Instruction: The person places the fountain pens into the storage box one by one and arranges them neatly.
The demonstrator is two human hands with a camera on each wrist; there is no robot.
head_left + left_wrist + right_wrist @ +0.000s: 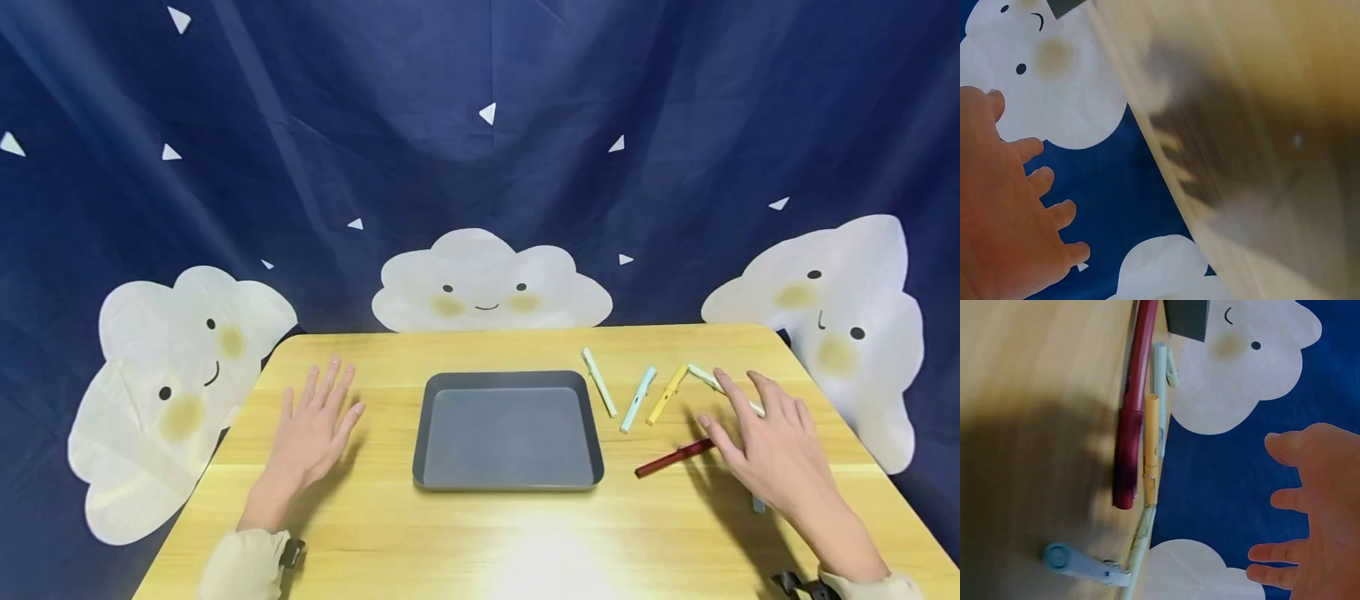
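My left hand (311, 433) hovers over the left part of the table, its fingers spread and holding nothing. On the other side my right hand (776, 442) hangs over a group of pens, fingers apart and nothing between them. Below its thumb lies a dark red pen (675, 457). A pale green pen (705, 377) runs partly behind its fingers. Left of that lie a yellow pen (667, 395), a light blue pen (638, 400) and another pale green pen (599, 382). A grey-blue pen (1085, 567) shows in the right wrist view, mostly hidden by the hand in the head view.
A shallow grey tray (510, 483) sits mid-table between the hands, left of the pens. The wooden table (375, 533) ends at a dark blue curtain (480, 167) with white clouds and triangles.
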